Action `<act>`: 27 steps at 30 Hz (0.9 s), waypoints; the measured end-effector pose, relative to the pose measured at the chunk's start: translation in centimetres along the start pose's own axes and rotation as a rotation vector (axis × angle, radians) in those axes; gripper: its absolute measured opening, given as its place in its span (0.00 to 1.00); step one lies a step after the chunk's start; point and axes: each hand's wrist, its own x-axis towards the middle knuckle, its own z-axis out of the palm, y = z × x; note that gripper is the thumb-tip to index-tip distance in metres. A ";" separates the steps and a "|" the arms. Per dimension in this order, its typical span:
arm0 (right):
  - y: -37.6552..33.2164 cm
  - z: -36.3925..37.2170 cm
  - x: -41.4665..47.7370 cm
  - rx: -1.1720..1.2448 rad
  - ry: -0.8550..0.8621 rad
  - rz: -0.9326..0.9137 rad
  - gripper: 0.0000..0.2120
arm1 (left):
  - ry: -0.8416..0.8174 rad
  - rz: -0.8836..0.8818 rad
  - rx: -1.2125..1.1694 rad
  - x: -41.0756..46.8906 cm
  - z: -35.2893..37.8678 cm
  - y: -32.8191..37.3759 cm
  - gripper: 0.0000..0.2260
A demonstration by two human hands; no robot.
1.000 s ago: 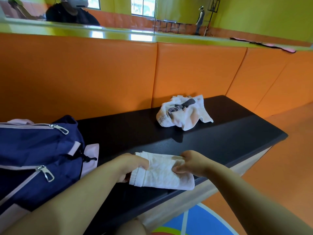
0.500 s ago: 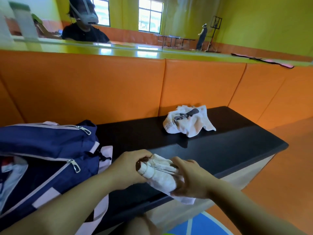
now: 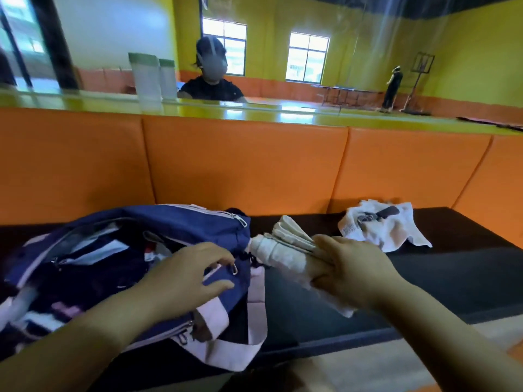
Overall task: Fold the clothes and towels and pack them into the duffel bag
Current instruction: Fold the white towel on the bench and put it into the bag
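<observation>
The right hand (image 3: 351,274) is clenched around a folded white towel (image 3: 283,247), held above the black bench (image 3: 438,281) with its rolled end pointing left toward the navy duffel bag (image 3: 175,230), just beside the bag's right end. The left hand (image 3: 186,274) rests on the near edge of the bag's unzipped opening with fingers spread and loosely curled, next to a zipper pull (whether it pinches anything I cannot tell). Farther right on the bench, against the orange padded backrest (image 3: 243,168), lies a crumpled white cloth (image 3: 382,227) with a dark print, well apart from both hands.
</observation>
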 end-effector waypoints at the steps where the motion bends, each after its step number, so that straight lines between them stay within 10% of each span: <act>1: -1.0 -0.4 0.5 0.032 0.023 0.011 0.24 | 0.027 -0.030 0.018 -1.0 -1.1 -0.8 0.12; 16: -15.2 1.3 8.2 0.064 0.210 -0.318 0.29 | 0.158 -0.542 0.479 -12.1 -9.1 -14.6 0.25; 27: -24.7 3.5 13.3 -0.114 -0.031 -0.549 0.29 | 0.075 -0.633 0.079 -12.2 -10.4 -16.6 0.37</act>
